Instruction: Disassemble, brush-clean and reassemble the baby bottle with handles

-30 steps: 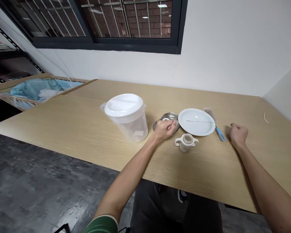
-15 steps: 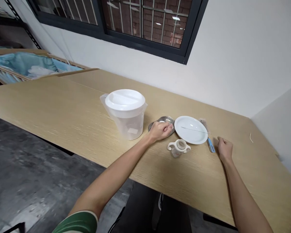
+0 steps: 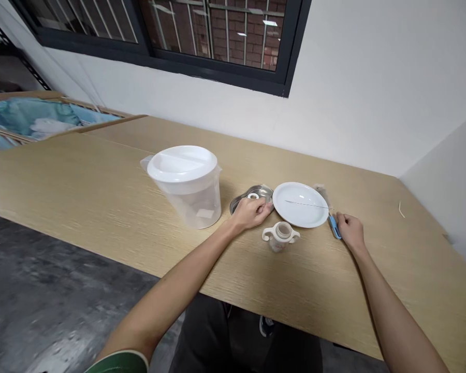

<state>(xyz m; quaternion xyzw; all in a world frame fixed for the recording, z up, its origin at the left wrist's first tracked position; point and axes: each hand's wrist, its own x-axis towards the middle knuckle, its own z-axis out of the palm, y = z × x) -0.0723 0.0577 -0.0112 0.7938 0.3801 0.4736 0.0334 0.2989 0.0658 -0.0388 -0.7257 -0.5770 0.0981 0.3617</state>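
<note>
My left hand (image 3: 249, 213) is closed in front of a kidney-shaped steel dish (image 3: 236, 201) and covers part of it. Something pale and translucent shows by its fingertips; I cannot tell if it is held. A white ring (image 3: 252, 196) lies in the dish. My right hand (image 3: 350, 230) rests on the table as a loose fist, just right of a blue handle (image 3: 334, 227). Between the hands are a white plate (image 3: 301, 217), crossed by a thin wire (image 3: 306, 204), and an open baby bottle (image 3: 278, 244) with two cream side handles, standing upright.
A lidded translucent pitcher (image 3: 194, 202) stands left of the dish. Greyish bristles (image 3: 321, 192) show behind the plate. A thin pale strip (image 3: 401, 209) lies far right on the wooden table (image 3: 93, 186). A wooden crib with blue cloth (image 3: 34, 116) stands back left, below the window.
The view has shifted slightly. My right hand has moved left, closer to the blue handle. My left hand stays closed by the steel dish.
</note>
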